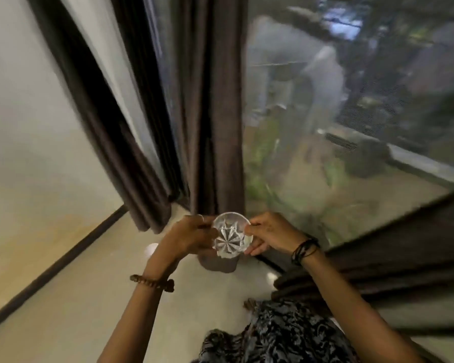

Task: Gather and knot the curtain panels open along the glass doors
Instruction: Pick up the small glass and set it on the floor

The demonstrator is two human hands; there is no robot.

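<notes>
A dark brown curtain panel (215, 113) hangs gathered in the corner where the glass doors (338, 100) meet. Another brown panel (97, 106) hangs to its left along the frosted glass. A third panel (404, 247) stretches low across the right side. Both hands hold a round cut-glass piece (231, 235) with a star pattern, just in front of the gathered panel's lower end. My left hand (192, 235) grips its left rim. My right hand (268, 233) pinches its right rim. A bunched curtain end (219, 263) sits just below the glass piece.
A pale floor (89, 297) runs along a dark baseboard (50, 265) on the left. Patterned dark clothing (273, 336) fills the bottom centre. Greenery and a wall show blurred outside the glass.
</notes>
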